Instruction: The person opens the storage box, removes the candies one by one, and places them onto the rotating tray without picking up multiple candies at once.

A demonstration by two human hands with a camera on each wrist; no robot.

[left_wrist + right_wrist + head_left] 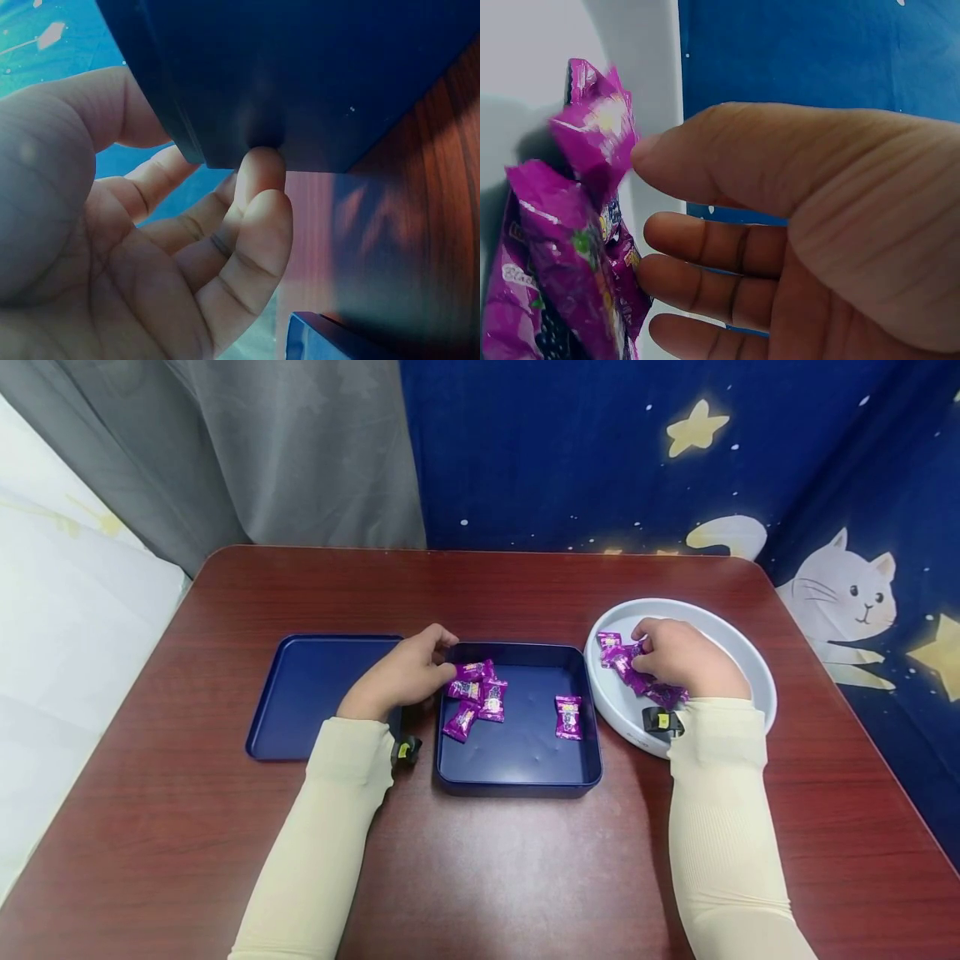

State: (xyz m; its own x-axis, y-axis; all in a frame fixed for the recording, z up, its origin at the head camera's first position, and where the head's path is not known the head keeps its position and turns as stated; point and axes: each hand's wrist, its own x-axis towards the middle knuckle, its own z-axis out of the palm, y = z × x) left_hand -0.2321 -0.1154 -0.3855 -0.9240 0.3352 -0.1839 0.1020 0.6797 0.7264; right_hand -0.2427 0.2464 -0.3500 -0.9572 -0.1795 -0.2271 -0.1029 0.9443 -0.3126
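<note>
My left hand (408, 672) holds the left rim of a dark blue box (525, 768) near its back corner. In the left wrist view the thumb laps over the rim and fingertips (262, 169) press the outer wall. Purple-wrapped candies (492, 700) lie bunched at the box's left side, and one candy (567, 718) lies alone at its right. Over the round white tray (757, 693), my right hand (686, 656) pinches a wrapped candy (596, 139) at a small pile. The thumb tip meets its wrapper; the index finger is hidden. More candies (562, 247) sit beneath it.
A flat blue lid (300, 702) lies left of the box, partly behind the left wrist. The white tray stands close against the box's right side. Grey and blue curtains (555, 460) hang behind the reddish-brown table (517, 877).
</note>
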